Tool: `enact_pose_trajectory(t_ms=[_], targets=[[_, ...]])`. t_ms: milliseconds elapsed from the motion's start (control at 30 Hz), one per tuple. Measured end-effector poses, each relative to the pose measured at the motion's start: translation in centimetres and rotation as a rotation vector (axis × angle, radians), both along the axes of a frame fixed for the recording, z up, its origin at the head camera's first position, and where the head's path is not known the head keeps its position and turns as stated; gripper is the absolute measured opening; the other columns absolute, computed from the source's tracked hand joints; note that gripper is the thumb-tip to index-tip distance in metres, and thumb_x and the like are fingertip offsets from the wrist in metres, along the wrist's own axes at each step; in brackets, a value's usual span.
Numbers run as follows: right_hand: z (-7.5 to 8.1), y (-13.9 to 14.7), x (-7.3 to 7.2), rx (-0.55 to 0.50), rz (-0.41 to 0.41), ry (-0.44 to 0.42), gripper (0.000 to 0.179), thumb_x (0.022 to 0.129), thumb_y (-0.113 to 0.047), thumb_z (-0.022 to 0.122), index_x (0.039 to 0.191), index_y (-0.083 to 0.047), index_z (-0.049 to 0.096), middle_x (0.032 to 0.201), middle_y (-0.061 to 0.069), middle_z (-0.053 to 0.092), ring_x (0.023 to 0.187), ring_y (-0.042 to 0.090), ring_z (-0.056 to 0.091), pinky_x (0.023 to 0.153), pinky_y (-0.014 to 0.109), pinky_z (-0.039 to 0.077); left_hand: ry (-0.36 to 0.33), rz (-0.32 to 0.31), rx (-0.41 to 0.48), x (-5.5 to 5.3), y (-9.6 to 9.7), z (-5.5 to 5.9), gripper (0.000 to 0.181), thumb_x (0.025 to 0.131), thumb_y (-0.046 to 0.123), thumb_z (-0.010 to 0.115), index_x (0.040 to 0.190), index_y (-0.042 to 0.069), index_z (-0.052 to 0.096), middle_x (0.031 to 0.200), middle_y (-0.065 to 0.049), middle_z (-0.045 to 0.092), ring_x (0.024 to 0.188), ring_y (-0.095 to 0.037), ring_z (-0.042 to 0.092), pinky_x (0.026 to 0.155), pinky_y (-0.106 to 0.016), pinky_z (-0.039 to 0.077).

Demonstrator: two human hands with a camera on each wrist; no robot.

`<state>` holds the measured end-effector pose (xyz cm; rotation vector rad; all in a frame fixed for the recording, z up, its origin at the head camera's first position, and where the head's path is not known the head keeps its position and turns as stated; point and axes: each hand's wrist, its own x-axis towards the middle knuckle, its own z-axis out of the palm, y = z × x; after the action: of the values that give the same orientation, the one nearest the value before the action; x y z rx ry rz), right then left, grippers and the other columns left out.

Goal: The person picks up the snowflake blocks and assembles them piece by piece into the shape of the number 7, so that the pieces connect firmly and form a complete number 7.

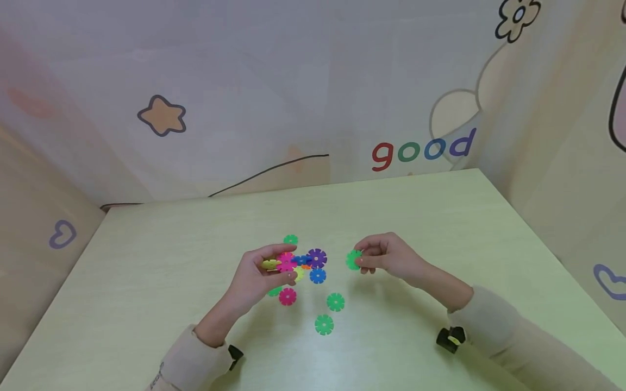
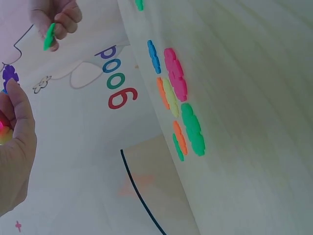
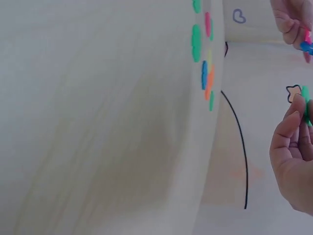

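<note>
My left hand (image 1: 250, 278) grips a joined row of notched plastic snowflake discs: a yellow one (image 1: 270, 264), a pink one (image 1: 286, 262), a blue one (image 1: 301, 260) seen nearly edge-on and a purple one (image 1: 317, 258) at the right end. Off to the right, apart from that row, my right hand (image 1: 393, 259) pinches a single green disc (image 1: 352, 260) between thumb and fingers. In the right wrist view the green disc (image 3: 305, 93) stands upright at the fingertips. Part of the row is hidden behind the left fingers.
Loose discs lie on the pale table (image 1: 195, 239) under and around the left hand: a blue disc (image 1: 318, 276), a pink disc (image 1: 287, 296), several green ones including a green disc (image 1: 324, 325) nearest me, plus orange discs (image 2: 180, 137). A printed curtain (image 1: 274, 98) stands behind the table.
</note>
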<state>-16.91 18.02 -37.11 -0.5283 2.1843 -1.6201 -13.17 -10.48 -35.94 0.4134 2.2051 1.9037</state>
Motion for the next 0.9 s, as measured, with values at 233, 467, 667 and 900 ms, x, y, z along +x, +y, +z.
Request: enact_pose_trajectory(t_ms=[233, 467, 667, 900], targets=[[1.3, -0.6, 0.9, -0.080, -0.041, -0.037, 0.028, 0.086, -0.004, 0.061, 0.110, 0.008, 0.057, 0.085, 0.010, 0.068, 0.075, 0.020, 0.065, 0.074, 0.029, 0.053, -0.019, -0.006, -0.020, 0.0, -0.1, -0.1, 0.042, 0.079, -0.001, 0.068, 0.119, 0.001, 0.057, 0.111, -0.016, 0.057, 0.074, -0.026, 0.067, 0.073, -0.043, 0.052], [1.9, -1.0, 1.6, -0.105, -0.041, -0.003, 0.035, 0.085, 0.000, 0.060, 0.119, 0.004, 0.055, 0.087, 0.017, 0.067, 0.077, 0.023, 0.065, 0.075, 0.030, 0.053, -0.019, -0.019, -0.009, -0.1, 0.0, -0.1, 0.042, 0.079, 0.000, 0.068, 0.119, 0.001, 0.057, 0.110, -0.017, 0.057, 0.074, -0.026, 0.067, 0.070, -0.036, 0.054], [1.9, -1.6, 2.1, -0.106, -0.073, 0.062, 0.029, 0.085, 0.001, 0.060, 0.115, 0.003, 0.059, 0.087, 0.015, 0.068, 0.076, 0.022, 0.066, 0.075, 0.030, 0.053, -0.028, -0.021, -0.024, 0.0, 0.3, 0.0, 0.042, 0.079, 0.002, 0.069, 0.119, 0.001, 0.057, 0.111, -0.017, 0.057, 0.077, -0.032, 0.066, 0.071, -0.036, 0.054], [1.7, -2.3, 2.5, -0.078, -0.091, 0.128, 0.028, 0.085, -0.001, 0.061, 0.113, 0.000, 0.061, 0.086, 0.012, 0.068, 0.078, 0.020, 0.066, 0.076, 0.030, 0.053, -0.042, -0.021, -0.021, 0.1, 0.6, 0.1, 0.041, 0.079, 0.001, 0.068, 0.118, 0.002, 0.057, 0.113, -0.017, 0.056, 0.077, -0.033, 0.066, 0.074, -0.045, 0.051]])
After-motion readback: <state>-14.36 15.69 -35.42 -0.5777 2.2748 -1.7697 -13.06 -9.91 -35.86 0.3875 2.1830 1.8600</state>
